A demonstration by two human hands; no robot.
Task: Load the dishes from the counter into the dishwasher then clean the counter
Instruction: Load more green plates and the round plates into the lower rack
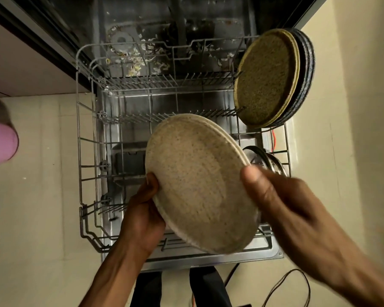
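Two-handed grip, plates [200,182] above rack [79,151].

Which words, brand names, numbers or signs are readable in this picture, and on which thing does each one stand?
None can be read. No text shows on the beige plates held by the left hand and right hand, on the racked plates, on the dishwasher rack or on the door.

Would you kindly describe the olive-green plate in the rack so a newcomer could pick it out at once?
Start at the pulled-out wire rack of the open dishwasher and go to its far right corner, where plates stand on edge between the tines. The olive-green plate is the front one facing the camera, speckled and mossy, unlike the dark plates behind it and the pale beige plates in the person's hands.
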